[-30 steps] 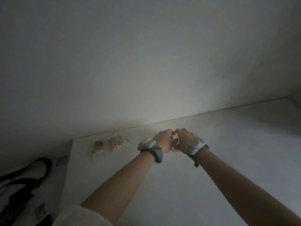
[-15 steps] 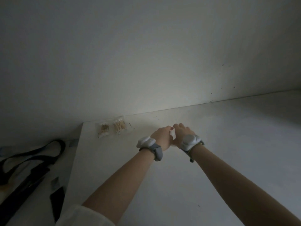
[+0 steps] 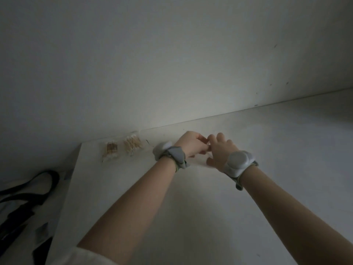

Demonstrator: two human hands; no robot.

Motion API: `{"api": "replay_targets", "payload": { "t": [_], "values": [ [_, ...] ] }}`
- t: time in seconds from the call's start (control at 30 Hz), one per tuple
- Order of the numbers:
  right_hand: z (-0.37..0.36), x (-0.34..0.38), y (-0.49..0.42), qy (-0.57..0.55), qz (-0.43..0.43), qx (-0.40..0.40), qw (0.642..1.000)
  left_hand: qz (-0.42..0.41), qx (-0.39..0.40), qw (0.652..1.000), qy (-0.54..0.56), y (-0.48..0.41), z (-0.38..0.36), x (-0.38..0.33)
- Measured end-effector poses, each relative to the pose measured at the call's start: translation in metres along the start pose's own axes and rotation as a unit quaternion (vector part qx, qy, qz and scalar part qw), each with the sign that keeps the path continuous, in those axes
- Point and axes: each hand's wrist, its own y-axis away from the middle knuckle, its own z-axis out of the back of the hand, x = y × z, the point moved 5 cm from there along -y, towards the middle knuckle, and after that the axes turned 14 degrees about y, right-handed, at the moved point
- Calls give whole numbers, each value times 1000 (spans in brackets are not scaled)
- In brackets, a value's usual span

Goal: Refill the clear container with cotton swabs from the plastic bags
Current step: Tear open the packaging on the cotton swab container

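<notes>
Two small plastic bags of cotton swabs lie on the white table (image 3: pixel 191 217) near the wall, one (image 3: pixel 110 150) left of the other (image 3: pixel 132 144). To their right my left hand (image 3: pixel 191 145) and my right hand (image 3: pixel 219 152) meet, fingers curled. Together they pinch a small clear plastic item (image 3: pixel 200 164). Only a pale edge of it shows between and below the hands. The dim light does not let me tell whether it is a bag or the container. Both wrists wear grey bands with white pods.
A plain wall (image 3: pixel 172 64) rises right behind the hands. The table's left edge runs down from the swab bags. Beyond it, lower left, lies a light bag with black straps (image 3: pixel 23 203).
My hands have stayed together at the clear item and their fingers have shifted on it. The view has turned a little, so the swab bags sit further left.
</notes>
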Motion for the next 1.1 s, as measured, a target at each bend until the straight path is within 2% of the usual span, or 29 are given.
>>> {"api": "replay_targets", "payload": {
  "t": [0.2,0.33,0.43,0.53,0.6,0.7,0.83,0.97,1.1],
  "values": [
    [-2,-6,-7,-2,-10,-75,997,-82,4,997,-6,-1,-2,3],
    [0,-7,1,16,-38,-101,994,-197,-34,980,6,22,-9,11],
    [3,-2,15,37,-50,-98,993,-228,-33,973,29,46,-13,26],
    [0,6,24,24,-99,-101,990,-271,-16,963,-4,65,-22,43],
    [-7,16,33,26,-121,-106,987,-265,-9,964,-19,77,-32,58],
    [-11,33,49,-7,-88,-134,987,-269,-84,960,-1,93,-38,75],
    [-12,48,63,-69,-3,-203,977,-290,-179,940,31,96,-34,90],
    [-8,55,79,-121,55,-277,952,-294,-180,937,61,89,-26,98],
    [-8,66,76,-113,70,-294,947,-306,-195,931,42,78,-17,104]
  ]
}}
